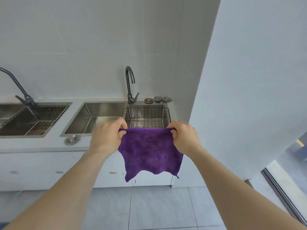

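The left hand (108, 135) and the right hand (183, 136) are each pinching a top corner of the purple cloth (149, 151), which is hanging spread out in the air in front of the sink (93, 117). Unfolding looks complete; wiping, rinsing or hanging appears to be outstanding.

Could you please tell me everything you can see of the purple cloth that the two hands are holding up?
The purple cloth is roughly square, of a plush, fuzzy fabric like microfibre, with a stitched hem. It hangs spread flat in the air, its top edge pulled taut between the left hand and the right hand, each pinching an upper corner. The bottom edge hangs loose and wavy, a small thread or tag at the lower right corner. Only the hands touch it.
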Demonstrator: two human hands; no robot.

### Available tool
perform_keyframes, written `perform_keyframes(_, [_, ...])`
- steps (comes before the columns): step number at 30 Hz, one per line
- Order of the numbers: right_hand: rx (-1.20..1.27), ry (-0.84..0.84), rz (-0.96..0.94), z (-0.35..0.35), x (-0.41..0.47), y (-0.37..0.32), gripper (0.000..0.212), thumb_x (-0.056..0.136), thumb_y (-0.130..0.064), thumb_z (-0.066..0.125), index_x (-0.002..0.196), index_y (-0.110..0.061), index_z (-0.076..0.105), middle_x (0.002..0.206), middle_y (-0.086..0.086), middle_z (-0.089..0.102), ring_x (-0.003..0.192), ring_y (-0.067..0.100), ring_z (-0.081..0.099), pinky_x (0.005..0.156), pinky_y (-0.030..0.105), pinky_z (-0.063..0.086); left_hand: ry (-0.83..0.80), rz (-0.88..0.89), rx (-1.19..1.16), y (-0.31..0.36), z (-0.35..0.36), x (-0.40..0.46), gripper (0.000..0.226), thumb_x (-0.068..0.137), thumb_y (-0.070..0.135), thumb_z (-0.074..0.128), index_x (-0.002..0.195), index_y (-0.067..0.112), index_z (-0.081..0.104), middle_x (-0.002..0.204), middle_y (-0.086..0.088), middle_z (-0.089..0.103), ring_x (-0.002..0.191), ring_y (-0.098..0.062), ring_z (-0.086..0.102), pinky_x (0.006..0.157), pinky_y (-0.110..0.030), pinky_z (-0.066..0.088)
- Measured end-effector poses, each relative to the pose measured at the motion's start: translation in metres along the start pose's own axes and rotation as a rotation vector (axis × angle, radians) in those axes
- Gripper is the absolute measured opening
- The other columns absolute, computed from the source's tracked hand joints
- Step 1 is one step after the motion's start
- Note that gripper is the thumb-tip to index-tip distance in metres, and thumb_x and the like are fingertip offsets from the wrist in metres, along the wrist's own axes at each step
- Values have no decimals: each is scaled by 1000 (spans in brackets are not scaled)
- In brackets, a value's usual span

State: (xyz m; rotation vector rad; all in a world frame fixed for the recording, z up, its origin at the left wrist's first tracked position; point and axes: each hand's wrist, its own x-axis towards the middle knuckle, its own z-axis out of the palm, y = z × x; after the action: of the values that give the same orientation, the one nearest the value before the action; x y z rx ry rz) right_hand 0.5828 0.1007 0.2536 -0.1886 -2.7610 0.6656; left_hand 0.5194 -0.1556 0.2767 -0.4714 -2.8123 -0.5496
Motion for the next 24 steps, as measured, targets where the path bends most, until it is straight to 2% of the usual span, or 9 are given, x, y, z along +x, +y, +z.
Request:
perform_keyframes(4, [-2,-83,54,27,-35,12,26,97,-10,49,107,-27,66,109,-2,69,97,31,60,79,41,50,-112,-54,-9,-13,30,-34,10,94,26,62,99,35,64,98,4,74,94,-33,64,74,-36,44])
perform_keyframes(8, [-8,-157,111,61,-63,19,25,97,-11,48,106,-27,66,108,-2,68,97,30,60,79,39,49,-209,-92,-46,-36,63,-61,12,94,25,61,102,34,66,101,8,75,93,-29,65,75,-36,49])
perform_keyframes(11, [-12,-215,156,90,-83,22,24,97,-12,48,105,-27,65,106,-2,68,94,29,60,79,39,50,-280,-116,-83,-58,89,-79,12,93,23,59,98,33,64,95,8,74,87,-28,65,74,-37,52])
perform_keyframes(14, [-28,-272,224,133,-104,25,24,97,-13,48,103,-29,66,102,-4,68,90,30,61,75,40,52,-357,-126,-117,-88,125,-98,13,92,21,58,96,32,64,93,9,74,85,-27,64,73,-37,52])
perform_keyframes(19, [-42,-366,352,218,-148,30,25,97,-14,48,102,-30,66,97,-6,67,83,26,59,65,37,46,-511,-144,-134,-147,194,-132,14,92,21,57,96,33,63,91,12,71,83,-25,64,71,-36,51])
perform_keyframes(24, [-34,-436,442,307,-196,46,22,98,-16,49,100,-31,65,92,-4,67,80,28,60,68,42,52,-637,-146,-109,-201,269,-174,12,94,22,58,94,33,62,86,11,68,78,-23,62,68,-37,50])
